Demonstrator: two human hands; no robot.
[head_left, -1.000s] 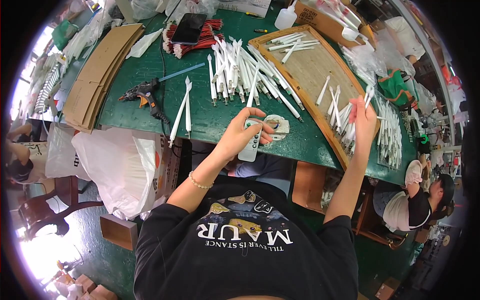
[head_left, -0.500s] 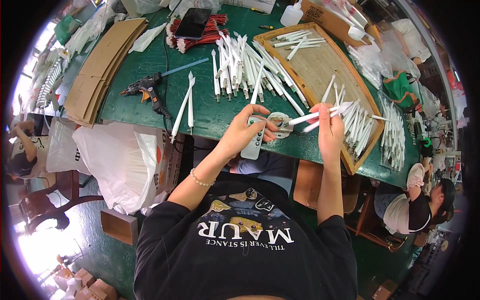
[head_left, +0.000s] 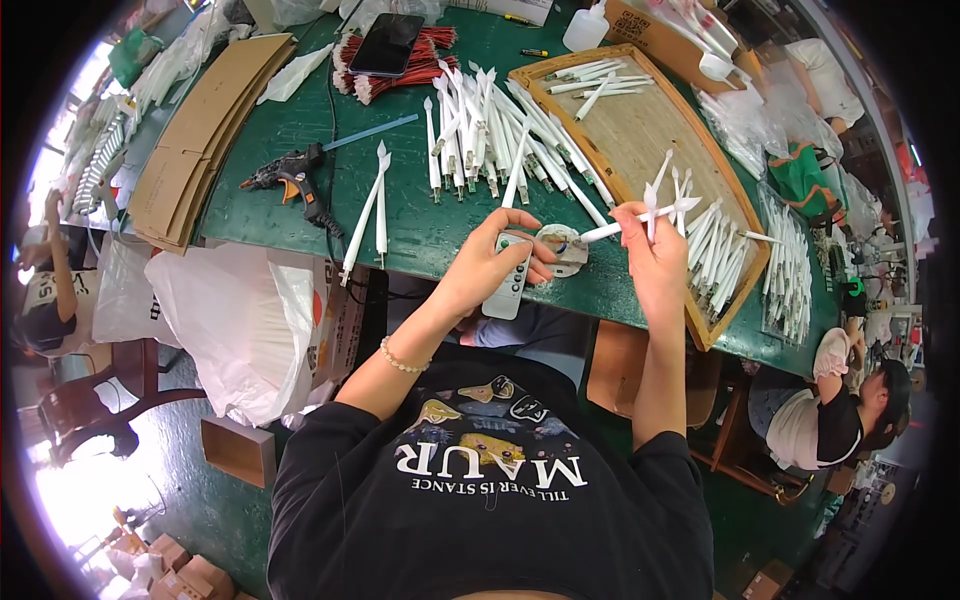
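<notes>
My left hand [head_left: 478, 268] is closed around a white remote control [head_left: 503, 294] with dark buttons, at the table's front edge. Beside its fingertips lies a round whitish disc [head_left: 570, 264] with a small coloured part at its middle. My right hand [head_left: 657, 268] pinches white flame-tipped LED taper candles. One candle [head_left: 601, 233] points its base left, at the disc; whether they touch I cannot tell. A second flame tip [head_left: 650, 198] sticks up from the same fingers, its lower part hidden. Further back is a heap of similar candles [head_left: 490, 125].
A wood-framed tray [head_left: 640, 125] with candles lies right. To the left are a glue gun [head_left: 290, 180], two loose candles [head_left: 364, 218] and cardboard sheets [head_left: 205, 145]. A phone [head_left: 387, 46] rests on red wires [head_left: 432, 46]. Another person [head_left: 825, 415] sits at the right.
In my right hand, one candle has swung from lying alongside the other to pointing its tip up and away. My left hand and the remote control hold still.
</notes>
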